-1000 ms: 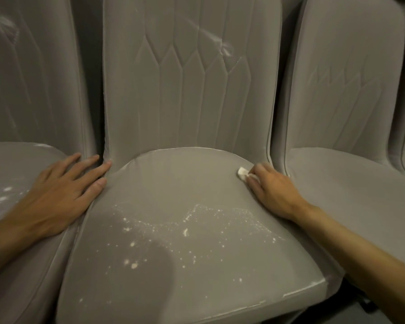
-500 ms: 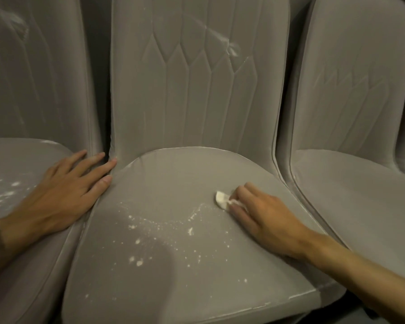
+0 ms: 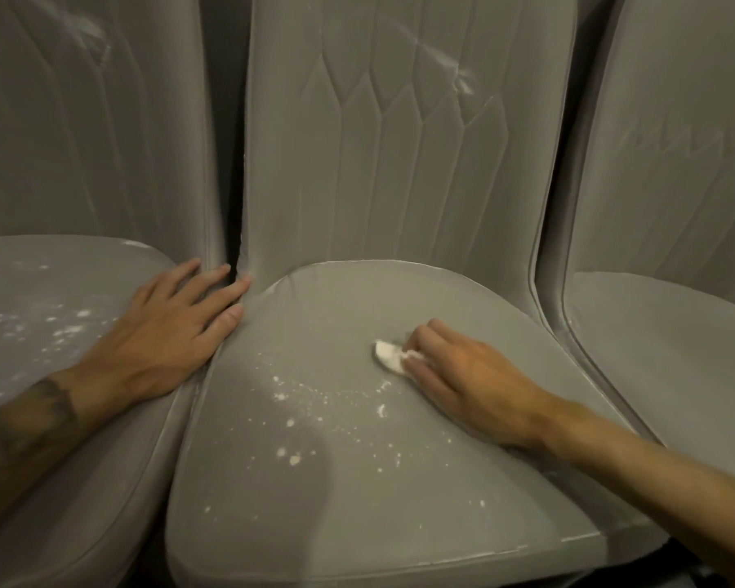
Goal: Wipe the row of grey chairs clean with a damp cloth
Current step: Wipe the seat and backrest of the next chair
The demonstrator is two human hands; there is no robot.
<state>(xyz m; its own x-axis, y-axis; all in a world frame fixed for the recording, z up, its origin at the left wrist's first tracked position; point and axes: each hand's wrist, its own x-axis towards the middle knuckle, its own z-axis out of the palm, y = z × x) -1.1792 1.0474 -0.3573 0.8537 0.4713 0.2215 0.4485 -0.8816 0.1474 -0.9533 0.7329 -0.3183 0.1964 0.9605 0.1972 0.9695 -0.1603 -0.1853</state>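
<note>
Fingers (image 3: 431,335) of the right hand (image 3: 476,388) curled and bunched close, pinching a small white cloth (image 3: 389,354) and pressing it onto the seat (image 3: 357,524) of the middle grey chair, right of the seat's centre. Only the cloth's left end visible past the fingertips, the rest tucked under the hand.

Nearest the camera, both bare forearms reaching in from the lower corners, the left one with a dark tattoo (image 3: 26,422) above the wrist. Between them, the middle seat's front edge, with a thin pale line along its right front rim. Farther in, white specks (image 3: 291,458) scattered over the seat, thickest just left of and below the cloth, and a soft shadow over the front left part.

Beyond that, the left hand (image 3: 162,337) flat and palm down on the inner edge of the left chair's seat (image 3: 39,282), fingers (image 3: 221,292) straight and slightly spread, tips reaching the gap between the two chairs at the middle seat's rear left corner. Holds nothing. More white flecks on that left seat, near the hand.

Right chair's seat (image 3: 675,354) close beside the middle one, apart from both hands.

Farthest, three quilted backrests upright side by side, with a whitish smear (image 3: 459,80) on the upper right of the middle backrest (image 3: 378,163).
</note>
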